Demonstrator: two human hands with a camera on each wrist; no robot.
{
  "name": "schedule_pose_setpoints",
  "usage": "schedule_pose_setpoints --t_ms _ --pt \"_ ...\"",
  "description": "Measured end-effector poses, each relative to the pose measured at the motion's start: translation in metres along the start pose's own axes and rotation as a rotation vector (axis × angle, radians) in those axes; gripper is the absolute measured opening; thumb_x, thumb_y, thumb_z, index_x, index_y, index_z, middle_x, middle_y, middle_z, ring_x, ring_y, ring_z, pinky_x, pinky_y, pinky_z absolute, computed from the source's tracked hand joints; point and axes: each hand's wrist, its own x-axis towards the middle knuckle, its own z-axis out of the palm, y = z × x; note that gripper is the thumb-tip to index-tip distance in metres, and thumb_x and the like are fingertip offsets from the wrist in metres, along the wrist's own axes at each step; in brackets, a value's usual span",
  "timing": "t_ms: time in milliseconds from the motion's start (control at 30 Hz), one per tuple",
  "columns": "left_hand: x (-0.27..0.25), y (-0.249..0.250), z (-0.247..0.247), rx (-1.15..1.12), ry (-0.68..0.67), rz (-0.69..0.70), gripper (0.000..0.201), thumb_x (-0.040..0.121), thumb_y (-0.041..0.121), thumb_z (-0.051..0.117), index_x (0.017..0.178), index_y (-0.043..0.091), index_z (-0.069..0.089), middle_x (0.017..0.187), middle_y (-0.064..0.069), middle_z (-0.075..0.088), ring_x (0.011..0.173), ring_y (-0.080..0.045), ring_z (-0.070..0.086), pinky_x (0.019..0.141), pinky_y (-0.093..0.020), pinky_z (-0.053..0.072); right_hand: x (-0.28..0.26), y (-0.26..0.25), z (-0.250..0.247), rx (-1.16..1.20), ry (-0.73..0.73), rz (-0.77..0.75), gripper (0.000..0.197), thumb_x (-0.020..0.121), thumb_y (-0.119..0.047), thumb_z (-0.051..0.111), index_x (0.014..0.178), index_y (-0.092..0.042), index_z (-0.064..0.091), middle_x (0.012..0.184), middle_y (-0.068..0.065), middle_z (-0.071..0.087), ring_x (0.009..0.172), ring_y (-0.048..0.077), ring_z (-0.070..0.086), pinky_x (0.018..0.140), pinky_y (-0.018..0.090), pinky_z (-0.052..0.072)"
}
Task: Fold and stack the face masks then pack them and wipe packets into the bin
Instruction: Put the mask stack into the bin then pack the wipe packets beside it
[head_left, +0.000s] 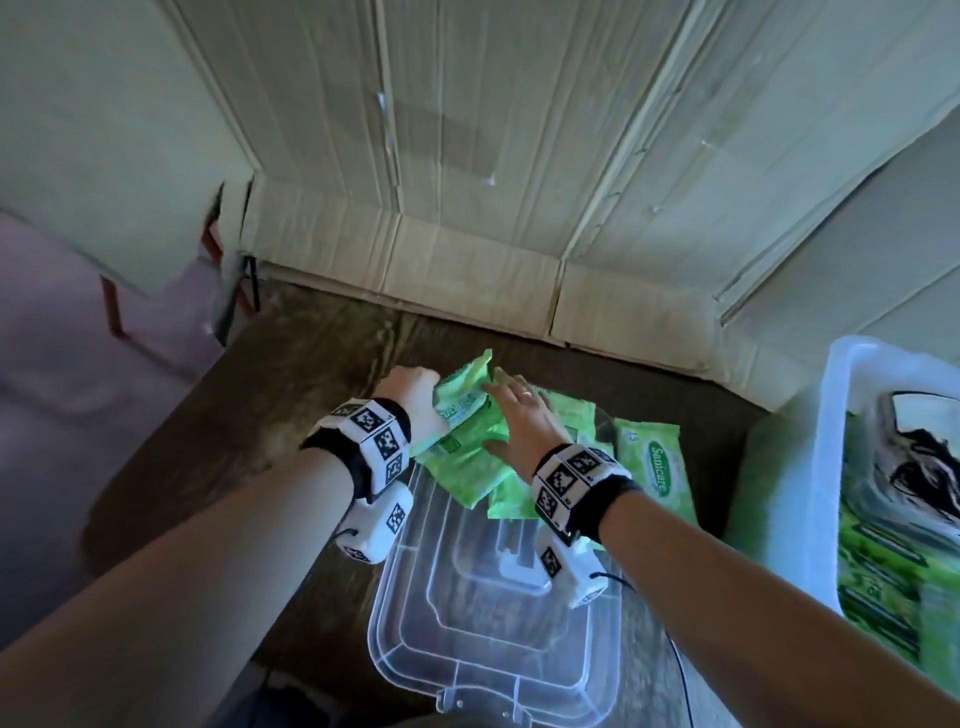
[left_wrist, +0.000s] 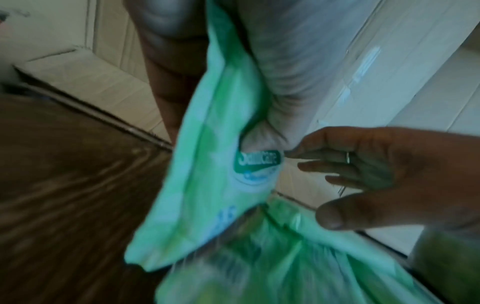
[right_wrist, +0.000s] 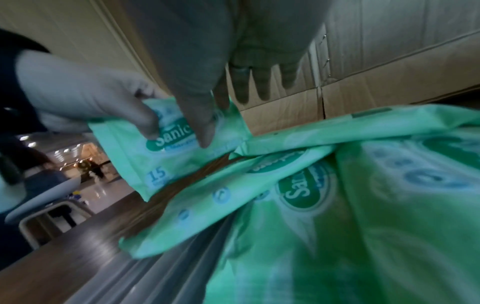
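Note:
Several green Sanicare wipe packets (head_left: 467, 467) lie in a loose pile on the dark wooden table (head_left: 291, 374), partly on a clear lid (head_left: 483, 587). My left hand (head_left: 431, 387) grips one packet (head_left: 462, 400) by its left edge, tilted up off the pile; in the left wrist view that packet (left_wrist: 221, 164) is held between thumb and fingers. My right hand (head_left: 511, 402) reaches over the pile with straight, spread fingers. Its thumb (right_wrist: 200, 123) touches the held packet (right_wrist: 168, 160). The white bin (head_left: 831, 467) at the right holds green packets and black masks (head_left: 914, 467).
A cardboard wall (head_left: 467, 156) closes off the back and right of the table. One more packet (head_left: 657, 462) lies flat between the pile and the bin. The table's left edge drops off to a pinkish floor area (head_left: 52, 364).

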Motion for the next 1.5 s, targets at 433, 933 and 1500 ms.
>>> schedule_pose_setpoints --t_ms 433,933,1500 --pt "0.012 0.019 -0.025 -1.008 0.259 -0.192 0.065 0.08 0.038 0.069 0.136 0.018 0.042 0.128 -0.001 0.05 0.112 -0.02 0.051 0.093 -0.027 0.039 0.015 0.018 -0.046 1.142 0.325 0.285 0.029 0.076 -0.016 0.074 0.096 -0.002 0.058 0.095 0.013 0.069 0.08 0.025 0.066 0.072 0.032 0.056" --pt "0.026 -0.002 0.017 -1.046 0.391 -0.051 0.028 0.09 0.003 0.056 0.107 0.025 0.061 0.119 -0.005 0.055 0.101 -0.024 0.054 0.084 -0.041 0.048 0.003 0.056 -0.007 -0.062 -0.209 0.27 0.076 0.077 -0.031 0.067 0.141 -0.032 0.026 0.138 0.011 0.035 0.129 0.033 0.034 0.106 0.045 0.033" --pt "0.006 0.041 0.013 -1.253 0.03 -0.112 0.04 0.069 0.059 0.071 0.091 0.027 0.06 0.11 -0.003 0.066 0.091 -0.015 0.062 0.086 -0.037 0.05 0.008 0.014 -0.047 0.731 0.149 0.215 0.025 0.092 -0.017 0.053 0.116 -0.011 0.056 0.098 0.007 0.066 0.087 0.026 0.062 0.083 0.042 0.052"
